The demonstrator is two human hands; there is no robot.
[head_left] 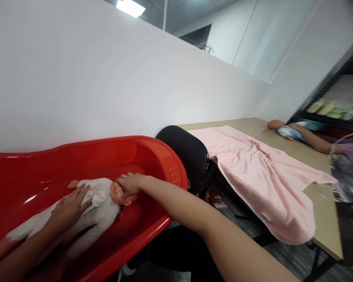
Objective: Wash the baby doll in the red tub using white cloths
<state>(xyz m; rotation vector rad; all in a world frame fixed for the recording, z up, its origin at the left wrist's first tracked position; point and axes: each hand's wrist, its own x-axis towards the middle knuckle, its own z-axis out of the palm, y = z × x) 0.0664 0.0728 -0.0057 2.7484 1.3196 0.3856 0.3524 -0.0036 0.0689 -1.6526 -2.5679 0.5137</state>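
A baby doll in a white suit lies on its back in a red baby bathtub, its head toward the right end. My left hand rests on the doll's body, fingers stretched out and slightly apart, beside a small white bunched piece of fabric on the chest. At the doll's head, my right hand curls its fingers and thumb round the top and side, next to the face. My left forearm hides part of the doll's lower body.
Right of the tub stands a black folding chair. Beyond it, a pink towel drapes over a table. At the far end, another person's arm reaches to a second doll. A white wall runs behind.
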